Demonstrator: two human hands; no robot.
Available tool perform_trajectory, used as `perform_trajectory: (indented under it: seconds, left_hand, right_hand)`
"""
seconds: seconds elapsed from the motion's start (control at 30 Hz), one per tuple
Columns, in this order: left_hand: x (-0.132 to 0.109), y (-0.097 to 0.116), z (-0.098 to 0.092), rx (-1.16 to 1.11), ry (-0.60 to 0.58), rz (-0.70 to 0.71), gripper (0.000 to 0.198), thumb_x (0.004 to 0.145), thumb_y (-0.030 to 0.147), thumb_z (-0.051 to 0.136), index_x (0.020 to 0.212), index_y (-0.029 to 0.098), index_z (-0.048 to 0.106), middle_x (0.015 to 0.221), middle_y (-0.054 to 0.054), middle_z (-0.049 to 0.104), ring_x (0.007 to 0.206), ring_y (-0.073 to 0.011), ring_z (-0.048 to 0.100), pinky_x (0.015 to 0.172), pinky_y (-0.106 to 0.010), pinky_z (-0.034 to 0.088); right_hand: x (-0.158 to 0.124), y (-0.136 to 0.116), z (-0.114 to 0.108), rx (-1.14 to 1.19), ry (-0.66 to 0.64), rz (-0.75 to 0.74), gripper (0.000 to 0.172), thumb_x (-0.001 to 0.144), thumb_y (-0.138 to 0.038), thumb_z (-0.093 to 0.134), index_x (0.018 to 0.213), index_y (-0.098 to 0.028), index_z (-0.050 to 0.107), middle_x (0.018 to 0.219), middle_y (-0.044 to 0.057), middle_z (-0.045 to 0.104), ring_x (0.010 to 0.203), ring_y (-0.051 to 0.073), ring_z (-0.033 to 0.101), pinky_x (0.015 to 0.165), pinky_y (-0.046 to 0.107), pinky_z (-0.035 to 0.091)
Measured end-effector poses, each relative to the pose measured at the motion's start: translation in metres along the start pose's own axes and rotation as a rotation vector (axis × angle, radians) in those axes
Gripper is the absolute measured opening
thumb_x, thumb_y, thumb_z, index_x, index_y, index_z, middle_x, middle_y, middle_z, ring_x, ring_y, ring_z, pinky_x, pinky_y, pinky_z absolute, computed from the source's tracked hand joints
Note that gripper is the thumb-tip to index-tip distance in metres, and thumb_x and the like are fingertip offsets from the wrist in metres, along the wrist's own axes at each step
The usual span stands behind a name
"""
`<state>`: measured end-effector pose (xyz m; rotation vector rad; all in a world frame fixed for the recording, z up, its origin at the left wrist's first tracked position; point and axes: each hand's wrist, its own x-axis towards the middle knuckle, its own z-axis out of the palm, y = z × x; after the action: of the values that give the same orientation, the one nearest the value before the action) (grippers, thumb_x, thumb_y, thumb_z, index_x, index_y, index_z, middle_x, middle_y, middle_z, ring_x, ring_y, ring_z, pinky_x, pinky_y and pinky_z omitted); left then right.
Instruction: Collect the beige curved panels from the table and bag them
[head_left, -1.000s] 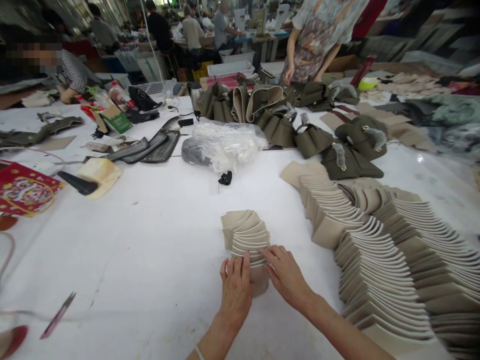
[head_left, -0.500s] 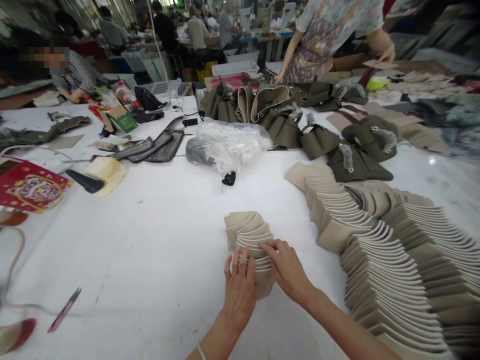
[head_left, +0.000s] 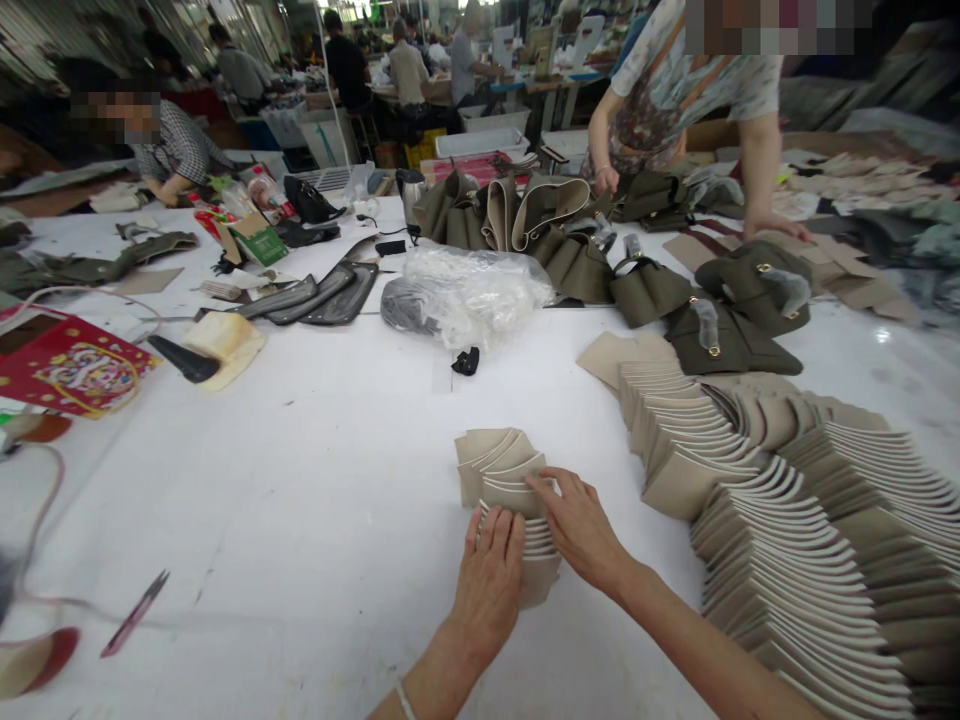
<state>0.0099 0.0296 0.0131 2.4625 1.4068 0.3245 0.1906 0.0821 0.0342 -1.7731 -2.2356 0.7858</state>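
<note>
In front of me on the white table lies a small overlapping stack of beige leather-like panels [head_left: 496, 452] with pale, curved edges. My left hand [head_left: 491, 570] rests on the stack's left side, its slightly bent fingers over the nearer panels [head_left: 538, 580]. At the right side, my right hand [head_left: 581, 520] has thumb and index finger closed at the edge of one panel. The fingertips partly hide that edge. Long fanned rows of similar panels [head_left: 780, 560] lie to the right of my hands.
Dark green bag parts [head_left: 652, 285] and a clear plastic bag [head_left: 480, 285] lie farther back. To the left are a red box [head_left: 82, 365], a black-handled tool on a pale block [head_left: 225, 345] and pink snips [head_left: 135, 615]. Across the table, a co-worker [head_left: 690, 110] leans over.
My right fingers have moved slightly along the stack, and its nearer panels sit closer together. The co-worker's hand has come down onto beige pieces. The view has shifted a little.
</note>
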Motion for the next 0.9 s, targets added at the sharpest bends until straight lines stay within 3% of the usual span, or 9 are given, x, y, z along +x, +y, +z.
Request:
perform_trajectory:
  seconds: [0.1, 0.2, 0.33, 0.43, 0.6, 0.7, 0.8, 0.9]
  left_hand:
    - [0.003, 0.0, 0.001, 0.005, 0.02, 0.0, 0.068, 0.067, 0.006, 0.062, 0.133, 0.01, 0.045, 0.142, -0.018, 0.047, 0.134, -0.0341, 0.041, 0.107, -0.056, 0.04]
    - [0.005, -0.001, 0.002, -0.018, 0.012, 0.036, 0.071, 0.063, 0.005, 0.063, 0.131, 0.007, 0.044, 0.15, -0.021, 0.037, 0.141, -0.0368, 0.029, 0.11, -0.061, 0.034]
    - [0.006, -0.002, 0.003, -0.076, -0.03, 0.036, 0.071, 0.062, 0.008, 0.065, 0.13, 0.009, 0.044, 0.142, -0.019, 0.048, 0.138, -0.0365, 0.035, 0.113, -0.066, 0.026]
    - [0.004, -0.002, 0.004, -0.082, -0.014, 0.04, 0.066, 0.066, 0.01, 0.064, 0.129, 0.012, 0.045, 0.137, -0.017, 0.052, 0.135, -0.0342, 0.04, 0.113, -0.065, 0.027]
    - [0.001, 0.0, 0.007, -0.047, 0.039, 0.04, 0.056, 0.075, 0.014, 0.06, 0.129, 0.013, 0.047, 0.135, -0.015, 0.054, 0.133, -0.0318, 0.041, 0.112, -0.062, 0.029]
    - [-0.001, -0.001, 0.009, -0.041, 0.057, 0.042, 0.053, 0.078, 0.014, 0.057, 0.13, 0.014, 0.047, 0.135, -0.014, 0.054, 0.133, -0.0312, 0.041, 0.112, -0.062, 0.029]
    - [-0.004, 0.0, 0.01, -0.053, 0.064, 0.033, 0.056, 0.078, 0.012, 0.056, 0.133, 0.015, 0.045, 0.135, -0.013, 0.054, 0.134, -0.0314, 0.04, 0.113, -0.061, 0.028]
    - [-0.008, 0.002, 0.01, -0.084, 0.082, 0.01, 0.067, 0.074, 0.008, 0.057, 0.138, 0.013, 0.04, 0.138, -0.015, 0.051, 0.137, -0.0318, 0.036, 0.114, -0.06, 0.028]
  right_hand:
    - [-0.003, -0.002, -0.005, 0.011, -0.013, -0.024, 0.055, 0.078, 0.003, 0.039, 0.123, -0.021, 0.06, 0.128, 0.012, 0.052, 0.121, 0.026, 0.045, 0.098, 0.044, 0.04]
    - [-0.006, 0.001, -0.01, 0.024, -0.034, -0.048, 0.053, 0.077, 0.003, 0.039, 0.114, -0.025, 0.065, 0.125, 0.008, 0.054, 0.119, 0.023, 0.046, 0.095, 0.041, 0.043]
    - [0.013, 0.011, -0.009, 0.014, -0.054, -0.078, 0.058, 0.076, 0.004, 0.039, 0.121, -0.025, 0.061, 0.129, 0.008, 0.052, 0.122, 0.022, 0.045, 0.098, 0.039, 0.042]
    - [0.039, 0.02, -0.006, -0.025, -0.077, -0.111, 0.058, 0.081, -0.001, 0.045, 0.134, -0.022, 0.053, 0.134, 0.012, 0.048, 0.124, 0.025, 0.043, 0.1, 0.044, 0.04]
    - [0.069, 0.023, -0.006, -0.089, -0.147, -0.195, 0.06, 0.078, -0.004, 0.059, 0.133, -0.024, 0.053, 0.137, 0.012, 0.046, 0.129, 0.027, 0.038, 0.106, 0.047, 0.031]
    - [0.073, 0.017, -0.011, -0.104, -0.176, -0.228, 0.045, 0.078, -0.009, 0.063, 0.121, -0.023, 0.059, 0.132, 0.011, 0.049, 0.126, 0.027, 0.04, 0.106, 0.047, 0.029]
    - [0.068, 0.009, -0.019, -0.101, -0.223, -0.262, 0.024, 0.08, -0.016, 0.065, 0.103, -0.022, 0.062, 0.116, 0.008, 0.059, 0.115, 0.025, 0.048, 0.1, 0.042, 0.035]
    - [0.057, 0.005, -0.029, -0.099, -0.263, -0.268, 0.021, 0.085, -0.025, 0.064, 0.105, -0.019, 0.06, 0.101, 0.007, 0.065, 0.105, 0.026, 0.054, 0.096, 0.042, 0.037]
